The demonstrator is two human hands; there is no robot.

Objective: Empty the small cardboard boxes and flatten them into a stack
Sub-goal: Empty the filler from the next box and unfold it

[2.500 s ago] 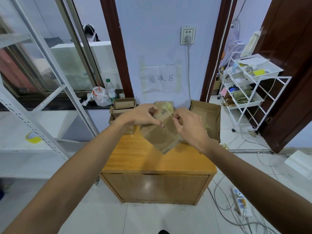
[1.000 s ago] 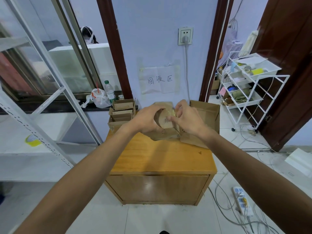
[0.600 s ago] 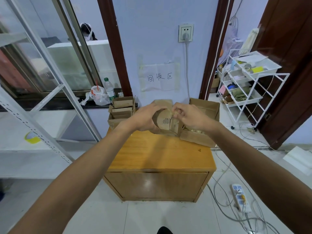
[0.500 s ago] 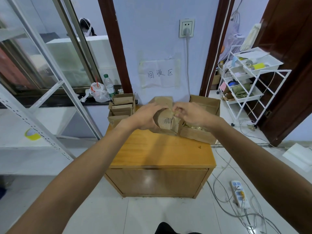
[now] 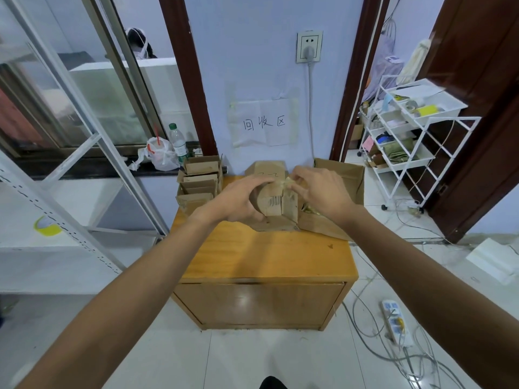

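Lilac wall (image 5: 252,51), white tiled floor (image 5: 252,357), wooden cabinet (image 5: 264,259), wire rack (image 5: 407,136).

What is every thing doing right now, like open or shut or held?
Small brown cardboard box: held in both hands, not flat yet.
Left hand: grips its side.
Right hand: pinches its top.
Large brown cardboard box: open, on the wooden cabinet.
Pile of small cardboard boxes: flaps open, not flattened.
White wall socket: plug in.
Clear plastic bottle, green cap: upright, capped.

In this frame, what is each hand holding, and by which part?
The left hand grips the small cardboard box round its left side. The right hand pinches what looks like tape at the box's top edge.
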